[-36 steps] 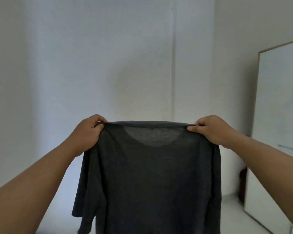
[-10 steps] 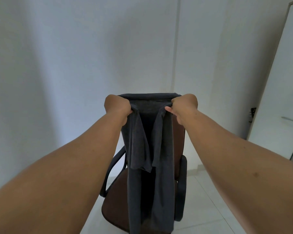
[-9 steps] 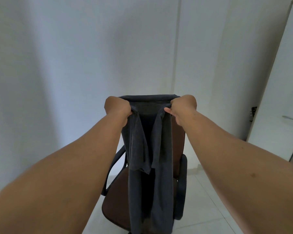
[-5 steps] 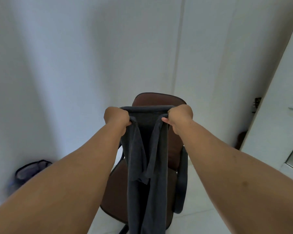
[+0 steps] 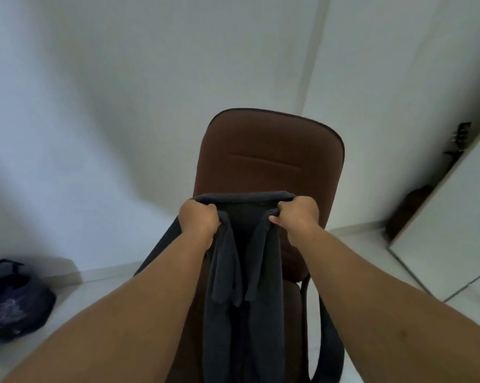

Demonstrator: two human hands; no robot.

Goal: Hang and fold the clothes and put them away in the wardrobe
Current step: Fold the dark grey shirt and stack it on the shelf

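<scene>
Both fists, left hand [image 5: 198,221] and right hand [image 5: 298,217], clench the shirt [image 5: 241,272].

No readable text or labels

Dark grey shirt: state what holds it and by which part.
Both hands hold the dark grey shirt by its folded top edge: left hand at the left end, right hand at the right.

A brown office chair [image 5: 269,161] stands before pale walls [image 5: 109,92] (white tiled floor [image 5: 357,244]).
</scene>
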